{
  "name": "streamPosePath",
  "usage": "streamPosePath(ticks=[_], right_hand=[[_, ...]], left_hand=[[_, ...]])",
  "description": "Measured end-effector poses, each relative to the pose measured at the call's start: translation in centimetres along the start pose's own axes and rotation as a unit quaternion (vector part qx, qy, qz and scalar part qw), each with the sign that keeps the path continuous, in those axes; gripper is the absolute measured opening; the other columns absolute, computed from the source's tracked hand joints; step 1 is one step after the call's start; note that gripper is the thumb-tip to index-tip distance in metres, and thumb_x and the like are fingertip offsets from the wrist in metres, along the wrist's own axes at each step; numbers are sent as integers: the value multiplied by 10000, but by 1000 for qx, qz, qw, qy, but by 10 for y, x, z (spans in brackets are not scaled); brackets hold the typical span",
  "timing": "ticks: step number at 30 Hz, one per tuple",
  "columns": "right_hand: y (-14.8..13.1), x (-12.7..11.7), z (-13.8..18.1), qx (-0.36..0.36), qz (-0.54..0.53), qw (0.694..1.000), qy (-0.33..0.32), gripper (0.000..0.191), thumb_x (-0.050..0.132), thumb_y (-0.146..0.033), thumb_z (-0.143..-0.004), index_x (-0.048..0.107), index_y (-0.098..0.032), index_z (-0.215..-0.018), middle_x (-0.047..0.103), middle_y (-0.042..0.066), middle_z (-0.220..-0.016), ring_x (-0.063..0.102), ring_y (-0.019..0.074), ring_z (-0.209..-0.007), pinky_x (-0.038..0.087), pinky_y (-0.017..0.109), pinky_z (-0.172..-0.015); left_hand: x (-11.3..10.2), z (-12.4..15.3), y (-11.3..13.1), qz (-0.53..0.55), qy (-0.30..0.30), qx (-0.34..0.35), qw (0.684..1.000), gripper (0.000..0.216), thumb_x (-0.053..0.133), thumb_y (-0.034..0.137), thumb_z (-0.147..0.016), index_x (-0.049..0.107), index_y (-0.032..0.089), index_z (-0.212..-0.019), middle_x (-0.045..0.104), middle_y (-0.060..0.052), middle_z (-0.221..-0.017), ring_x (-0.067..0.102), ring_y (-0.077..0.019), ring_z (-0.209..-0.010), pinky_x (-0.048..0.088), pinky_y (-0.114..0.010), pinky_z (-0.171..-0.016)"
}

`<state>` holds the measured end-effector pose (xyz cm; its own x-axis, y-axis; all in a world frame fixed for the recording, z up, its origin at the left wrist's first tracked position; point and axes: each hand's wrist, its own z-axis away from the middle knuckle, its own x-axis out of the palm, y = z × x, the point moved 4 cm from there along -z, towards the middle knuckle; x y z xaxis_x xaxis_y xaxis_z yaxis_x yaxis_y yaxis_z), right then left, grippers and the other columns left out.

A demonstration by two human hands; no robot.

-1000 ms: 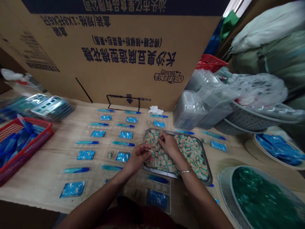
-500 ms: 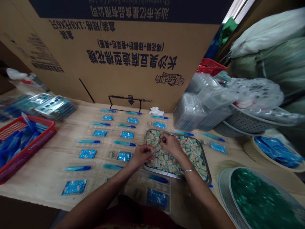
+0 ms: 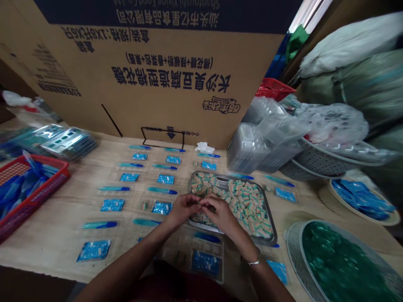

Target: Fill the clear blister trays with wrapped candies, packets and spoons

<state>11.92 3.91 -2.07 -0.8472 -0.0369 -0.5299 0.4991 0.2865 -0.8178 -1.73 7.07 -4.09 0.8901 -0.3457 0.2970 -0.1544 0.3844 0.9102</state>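
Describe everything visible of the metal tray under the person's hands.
The shallow rectangular metal tray has a raised rim and a dull grey finish, bare in a patch near the far edge. It lies flat on the tabletop, filled with small striped cubes. The left hand and right hand are over its near side.

Printed upside down on a cardboard carton [image 3: 78, 100], 汕头市亿星食品有限公司, Shantoushi Yixing Food Co. Ltd, 长沙臭豆腐造型棉花糖

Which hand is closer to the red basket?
Left. The left hand is nearer, off to the right of the red basket across the table; the right hand sits just beyond it, farther from the basket.
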Motion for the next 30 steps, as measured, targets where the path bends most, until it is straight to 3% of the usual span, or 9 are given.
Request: streamPosePath(ticks=[2,5,10,14,19,23,26,30], right_hand=[[10,-6,-3,43,26,999,-4,156,529,-150,-797,669,-208,-830,637,20,-781,600,158,-736,453,255,-671],[26,-22,-13,99,93,990,45,159,518,-180,-805,669,-203,-850,638,42,-819,589,179,-772,436,283,-708],[36,-32,-29,102,108,987,56,29,593,-184,-729,619,-194,-735,561,21,-781,529,158,-689,400,268,-652],[21,-27,-23,87,70,993,40,97,545,-256,-793,560,-199,-716,537,-12,-669,508,138,-620,390,242,-593],[1,-3,-7,118,-113,986,-38,174,558,-351,-792,563,-191,-725,556,-25,-637,501,116,-567,375,219,-524],[-3,5,-7,150,-106,983,-9,95,562,-265,-760,575,-185,-711,552,-30,-613,492,112,-550,356,217,-515],[-10,7,-13,118,-70,991,-2,64,562,-218,-761,598,-186,-718,585,-7,-672,539,131,-613,385,229,-556],[-22,18,-22,19,-18,1000,-4,88,559,-173,-791,627,-199,-742,627,33,-832,590,170,-814,434,275,-723]], left_hand=[[-3,0,-3,-9,8,-5,1000,273,808,272,-494,672,134,-686,671,8,-614,599,-114,-536,470,-219,-556],[-5,-2,-7,-13,39,-10,999,239,779,234,-497,659,145,-683,649,32,-586,596,-106,-497,443,-200,-501],[-3,-5,-7,-18,38,-9,999,217,755,216,-489,654,145,-668,635,35,-566,600,-111,-499,434,-194,-487],[-4,-4,-6,-15,43,0,999,205,758,216,-490,662,146,-656,632,33,-576,590,-106,-506,433,-195,-494],[-4,-3,-4,-3,51,14,999,236,782,231,-481,680,145,-676,658,18,-624,573,-97,-548,448,-202,-550],[-6,1,3,-14,17,23,1000,255,786,279,-534,700,143,-732,682,-4,-678,593,-116,-613,465,-224,-615],[-13,4,7,-32,-11,31,999,260,776,280,-579,699,141,-786,692,-18,-724,606,-128,-642,467,-239,-639],[-32,6,8,-22,24,53,998,267,779,252,-560,660,144,-773,661,1,-673,598,-129,-627,462,-241,-623]])
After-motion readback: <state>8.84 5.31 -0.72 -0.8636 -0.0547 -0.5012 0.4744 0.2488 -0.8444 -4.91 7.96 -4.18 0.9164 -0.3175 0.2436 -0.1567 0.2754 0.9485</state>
